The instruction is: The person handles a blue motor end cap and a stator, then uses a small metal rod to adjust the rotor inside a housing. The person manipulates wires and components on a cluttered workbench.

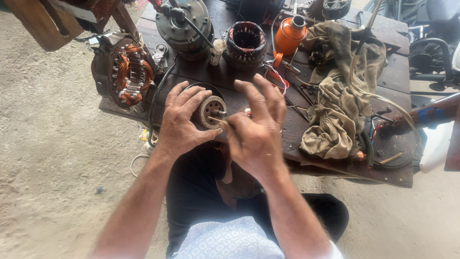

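Ok so looking down at the bench right now: my left hand (181,121) is wrapped around the left side of a small round rotor piece (209,111), fingers curled over its top edge and thumb tucked under, so it's clamped on the part. The rotor sits right at the near edge of the dark wooden workbench (397,76), pretty much between my two hands, with its face tilted up toward the camera.

My right hand (255,127) is just to the right of it. Thumb and forefinger are pinched on a thin stick-like tool (215,119) whose tip pokes in at the rotor's face near the centre shaft; the other fingers are fanned upward, loose.

The rotor itself is tan and dusty, disc-shaped, with a ring of small holes or slots around the face and a short metal shaft stub in the middle. A black round part lies behind it.

Further back there's a stator with copper windings (128,72), an orange oil can (289,36) and a dirty rag (338,91).
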